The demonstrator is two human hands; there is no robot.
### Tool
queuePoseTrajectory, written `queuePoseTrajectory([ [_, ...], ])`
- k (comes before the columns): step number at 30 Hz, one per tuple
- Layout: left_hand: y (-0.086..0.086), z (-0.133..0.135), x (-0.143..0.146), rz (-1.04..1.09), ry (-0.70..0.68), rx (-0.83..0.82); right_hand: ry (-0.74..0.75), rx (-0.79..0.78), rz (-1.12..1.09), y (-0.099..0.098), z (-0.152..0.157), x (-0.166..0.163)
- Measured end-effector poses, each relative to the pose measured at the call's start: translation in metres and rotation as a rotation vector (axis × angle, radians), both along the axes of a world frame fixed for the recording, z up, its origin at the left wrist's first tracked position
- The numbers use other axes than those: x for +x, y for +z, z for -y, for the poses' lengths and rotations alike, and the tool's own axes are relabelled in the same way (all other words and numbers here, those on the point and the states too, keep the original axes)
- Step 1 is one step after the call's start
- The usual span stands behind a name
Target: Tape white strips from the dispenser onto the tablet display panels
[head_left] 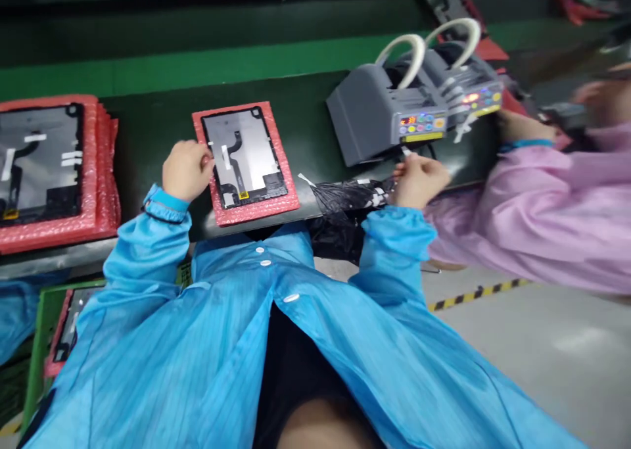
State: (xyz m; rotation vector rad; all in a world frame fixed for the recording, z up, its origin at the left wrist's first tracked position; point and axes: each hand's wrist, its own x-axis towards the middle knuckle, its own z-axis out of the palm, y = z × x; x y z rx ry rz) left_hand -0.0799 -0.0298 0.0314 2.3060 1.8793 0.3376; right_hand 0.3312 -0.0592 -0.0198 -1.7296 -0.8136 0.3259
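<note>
A tablet screen panel (pixel 254 153), its back up with a black flex cable and white tape strips, lies on a red bubble-wrap sheet (pixel 283 207). My left hand (pixel 187 171) is at the panel's left edge, fingers curled together; whatever they hold, if anything, is too small to make out. Over to the right, my right hand (pixel 421 179) is just below the front outlet of a grey tape dispenser (pixel 379 110). Its thumb and fingers pinch a small white piece of tape (pixel 406 151) there.
More panels on red bubble wrap are stacked at left (pixel 103 173). A second tape dispenser (pixel 463 81) stands beside the first, near a co-worker's pink sleeve (pixel 542 206). A black plastic bag (pixel 340 202) hangs at the bench edge. A green crate (pixel 37 350) sits lower left.
</note>
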Motion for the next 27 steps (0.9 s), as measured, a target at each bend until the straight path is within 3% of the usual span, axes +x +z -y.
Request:
queuePoseTrajectory([
  [2, -0.005, -0.022, 0.0, 0.053, -0.204, 0.065, -0.07, -0.003, 0.188, 0.011, 0.009, -0.013],
  [5, -0.021, -0.054, -0.001, 0.128, -0.424, -0.008, 0.097, -0.009, 0.259, 0.035, 0.014, -0.054],
  [8, -0.038, -0.074, -0.002, 0.185, -0.452, -0.128, 0.456, -0.048, 0.095, 0.047, -0.013, -0.112],
  [10, -0.047, -0.08, -0.004, 0.241, -0.433, -0.17, 0.69, -0.177, 0.038, 0.042, -0.046, -0.149],
  [14, -0.053, -0.078, -0.007, 0.346, -0.421, -0.203, 0.911, -0.341, 0.157, 0.018, -0.109, -0.197],
  [20, -0.048, -0.073, -0.005, 0.373, -0.38, -0.238, 0.936, -0.515, 0.326, 0.003, -0.133, -0.222],
  [27, -0.059, -0.077, -0.008, 0.263, -0.473, -0.148, 0.872, -0.48, 0.452, -0.008, -0.139, -0.226],
])
